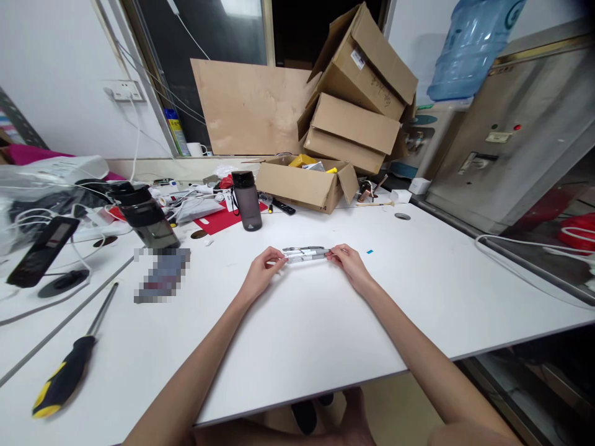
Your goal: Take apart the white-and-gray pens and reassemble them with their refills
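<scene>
Several slim pens lie side by side on the white table, running left to right in front of me. My left hand pinches the left end of the nearest pen between thumb and fingers. At its right end, the fingertips of my right hand are closed on the same pen. Just behind it is a pen with a dark barrel. Both forearms come in from the table's front edge. The pens are too small to make out fine detail.
A dark water bottle and an open cardboard box stand behind the pens. To the left are a second bottle, a pixelated flat object and a screwdriver. A small blue scrap lies right of my right hand.
</scene>
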